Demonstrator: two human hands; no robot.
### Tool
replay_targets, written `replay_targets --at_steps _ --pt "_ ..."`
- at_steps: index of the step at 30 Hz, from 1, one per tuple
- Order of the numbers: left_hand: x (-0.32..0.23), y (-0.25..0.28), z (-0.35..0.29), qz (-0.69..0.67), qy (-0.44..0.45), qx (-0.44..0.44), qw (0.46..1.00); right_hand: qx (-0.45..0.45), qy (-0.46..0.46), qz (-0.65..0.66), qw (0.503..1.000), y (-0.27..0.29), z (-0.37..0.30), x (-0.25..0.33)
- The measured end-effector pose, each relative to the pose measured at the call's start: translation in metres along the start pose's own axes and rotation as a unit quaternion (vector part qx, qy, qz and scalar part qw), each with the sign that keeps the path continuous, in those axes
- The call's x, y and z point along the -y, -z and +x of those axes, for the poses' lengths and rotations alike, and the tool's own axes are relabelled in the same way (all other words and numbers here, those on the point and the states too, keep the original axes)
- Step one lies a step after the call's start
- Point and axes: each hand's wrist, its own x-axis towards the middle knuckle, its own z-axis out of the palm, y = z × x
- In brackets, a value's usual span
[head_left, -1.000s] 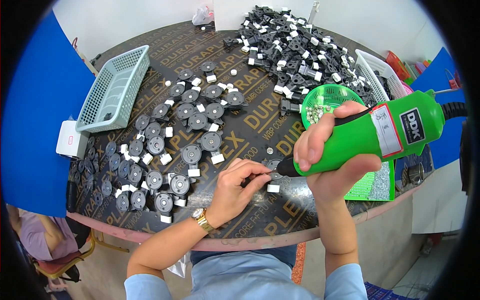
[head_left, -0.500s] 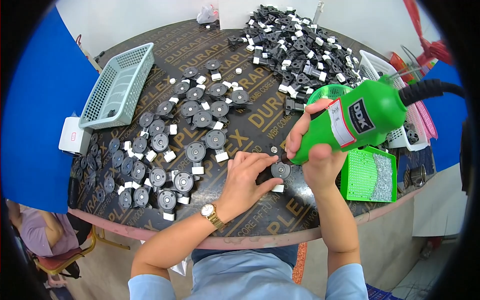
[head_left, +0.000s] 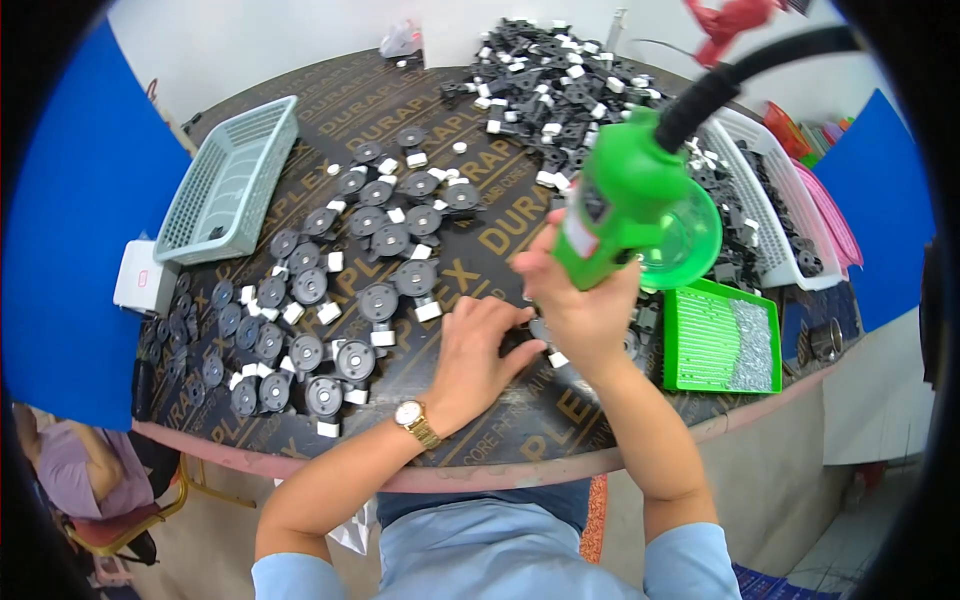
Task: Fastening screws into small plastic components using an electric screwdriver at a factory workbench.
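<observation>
Swung upright since the earlier frames, the green electric screwdriver (head_left: 625,175) is gripped in the right hand (head_left: 585,310), its tip hidden. Work looks partway along: a big heap of black parts (head_left: 545,85) beyond the hands seems left to do, while the spread of black discs (head_left: 378,302) to the left of the left hand (head_left: 475,345) looks done. One partly hidden disc (head_left: 541,329) lies between the hands, apparently unfinished; the left thumb and forefinger stand parted beside it, and I cannot tell whether they press it.

White walls (head_left: 280,30) rise behind the dark, printed bench (head_left: 500,425) under the hands. Far left of them sit a seated person (head_left: 85,465), a pale basket (head_left: 175,235) and a small white box (head_left: 147,275); just right, a green tray (head_left: 695,382) holds small screws (head_left: 752,350).
</observation>
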Motion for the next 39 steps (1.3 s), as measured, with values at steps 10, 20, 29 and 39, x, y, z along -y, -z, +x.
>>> replay_targets --at_steps 10,20,29,39 --pt "-0.012 -0.010 0.005 0.114 -0.047 0.052 0.991 0.002 -0.004 0.100 0.995 0.018 0.002 0.013" --pt "-0.049 0.119 -0.087 -0.237 0.188 0.406 0.862 -0.103 0.098 -0.082 0.986 0.166 0.005 0.048" --pt "0.116 0.113 -0.388 0.199 0.493 0.271 0.803 -0.091 0.087 -0.104 0.987 0.179 0.000 0.017" --pt "0.162 0.080 -0.448 0.202 0.478 0.062 0.852 -0.074 0.083 -0.110 0.988 0.176 -0.001 0.013"
